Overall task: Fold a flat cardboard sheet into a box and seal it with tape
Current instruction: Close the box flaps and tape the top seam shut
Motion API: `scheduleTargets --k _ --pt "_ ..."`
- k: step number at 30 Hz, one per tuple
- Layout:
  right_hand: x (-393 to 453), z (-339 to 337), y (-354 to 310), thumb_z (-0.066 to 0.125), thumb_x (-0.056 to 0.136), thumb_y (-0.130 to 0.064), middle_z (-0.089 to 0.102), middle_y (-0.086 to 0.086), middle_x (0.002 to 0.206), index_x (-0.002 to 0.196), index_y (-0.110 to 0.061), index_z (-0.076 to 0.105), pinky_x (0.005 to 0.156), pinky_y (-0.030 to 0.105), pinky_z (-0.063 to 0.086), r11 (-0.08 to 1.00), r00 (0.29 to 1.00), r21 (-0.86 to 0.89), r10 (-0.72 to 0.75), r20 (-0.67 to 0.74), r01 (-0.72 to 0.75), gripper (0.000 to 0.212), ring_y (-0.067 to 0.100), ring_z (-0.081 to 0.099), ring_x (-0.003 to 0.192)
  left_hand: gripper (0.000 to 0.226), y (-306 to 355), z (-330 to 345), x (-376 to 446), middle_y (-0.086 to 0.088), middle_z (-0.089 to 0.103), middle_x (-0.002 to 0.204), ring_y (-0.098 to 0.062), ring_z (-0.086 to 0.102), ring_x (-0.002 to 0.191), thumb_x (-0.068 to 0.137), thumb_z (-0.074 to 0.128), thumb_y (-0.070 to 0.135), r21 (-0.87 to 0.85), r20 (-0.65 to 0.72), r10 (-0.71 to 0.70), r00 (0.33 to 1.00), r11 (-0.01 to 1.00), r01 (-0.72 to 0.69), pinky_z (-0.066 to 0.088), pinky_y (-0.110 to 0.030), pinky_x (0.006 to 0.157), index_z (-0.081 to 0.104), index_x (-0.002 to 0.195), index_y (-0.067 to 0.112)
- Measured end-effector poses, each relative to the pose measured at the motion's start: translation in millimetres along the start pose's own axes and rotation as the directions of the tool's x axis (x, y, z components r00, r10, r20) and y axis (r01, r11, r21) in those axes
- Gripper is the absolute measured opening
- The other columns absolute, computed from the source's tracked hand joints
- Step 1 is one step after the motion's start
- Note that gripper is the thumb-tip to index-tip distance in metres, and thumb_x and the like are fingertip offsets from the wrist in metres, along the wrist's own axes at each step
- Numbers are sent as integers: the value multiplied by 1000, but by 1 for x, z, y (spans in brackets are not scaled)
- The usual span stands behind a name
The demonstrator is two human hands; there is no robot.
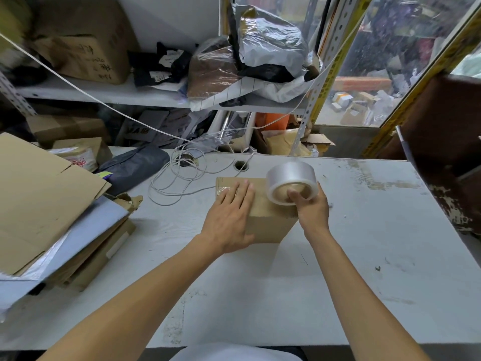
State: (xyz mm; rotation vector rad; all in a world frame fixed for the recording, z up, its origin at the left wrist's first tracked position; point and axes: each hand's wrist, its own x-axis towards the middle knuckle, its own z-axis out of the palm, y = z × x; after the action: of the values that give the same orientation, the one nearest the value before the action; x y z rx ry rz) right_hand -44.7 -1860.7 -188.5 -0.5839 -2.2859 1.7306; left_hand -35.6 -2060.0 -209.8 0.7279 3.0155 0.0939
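The left hand [229,217] presses flat on the light, stiff box [263,220], its grip open, while the right hand [311,207], at three o'clock, grips the slick tape roll [291,182] through its core.

Packing/stockroom. I stand at a scuffed white table [338,243]. Flattened cardboard [39,199] stacked at left of frame. Metal shelf [104,93] across the top holds a worn box [86,48] and bagged goods [260,43]; parcels heaped upper right.
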Motion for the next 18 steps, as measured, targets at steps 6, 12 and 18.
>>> scheduleTargets --k 6,12,18 --pt "7 -15 -4 59 94 -15 56 -8 90 109 -14 46 77 53 56 988 996 -131 -68 61 76 20 11 57 81 115 -3 -4 0 -10 -19 165 -27 -18 152 82 59 60 -1 55 7 998 1000 -7 -4 -41 123 -14 156 9" --pt "-14 16 -10 59 93 -15 61 3 93 110 -18 46 72 49 55 976 985 -154 -141 101 156 22 27 61 87 108 -18 -15 -14 -17 -1 166 -39 1 152 79 55 61 55 83 -112 990 993 108 10 -51 122 4 155 4" --pt "-37 42 -13 59 91 -19 61 8 92 109 -14 45 65 45 51 938 963 -226 -236 132 261 23 32 58 82 108 -23 -12 -18 -12 -1 167 -28 0 154 80 51 60 18 24 -172 985 985 172 12 -66 114 -4 156 7"
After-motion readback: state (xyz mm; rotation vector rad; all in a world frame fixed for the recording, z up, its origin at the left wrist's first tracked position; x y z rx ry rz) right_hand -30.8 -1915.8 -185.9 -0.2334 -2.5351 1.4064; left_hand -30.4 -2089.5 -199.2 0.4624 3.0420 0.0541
